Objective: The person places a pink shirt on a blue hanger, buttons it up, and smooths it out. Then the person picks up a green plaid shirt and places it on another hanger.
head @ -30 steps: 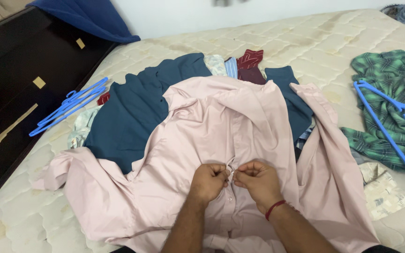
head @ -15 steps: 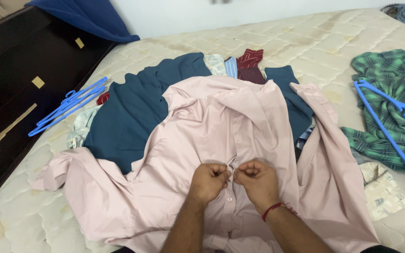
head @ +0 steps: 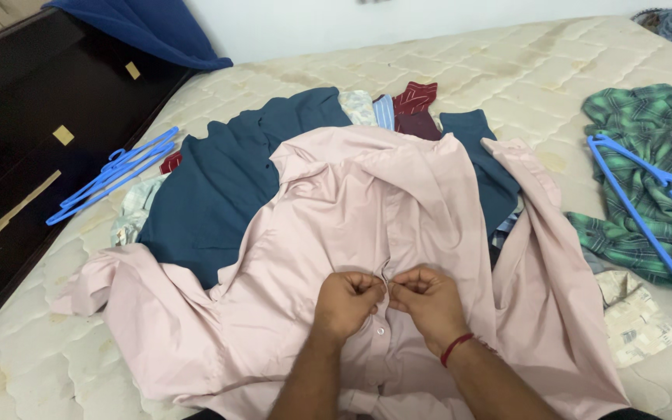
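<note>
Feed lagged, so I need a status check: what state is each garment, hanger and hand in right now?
Pink shirt: spread flat, front placket pinched.
Left hand: pinching placket.
Right hand: pinching placket.
Teal garment: flat under pink shirt.
Green plaid shirt: crumpled.
Blue hangers: bare, on mattress.

A bare quilted mattress (head: 445,70), cream with brownish stains, fills most of the scene and runs to a plain white wall (head: 398,19) at the far side. Along the left edge of the mattress stands dark, almost black wooden furniture (head: 33,117) with a few small tan patches on its surface. A blue cloth (head: 145,27) lies draped over its far end, against the wall. The light is soft and even, with faint shadows.
</note>
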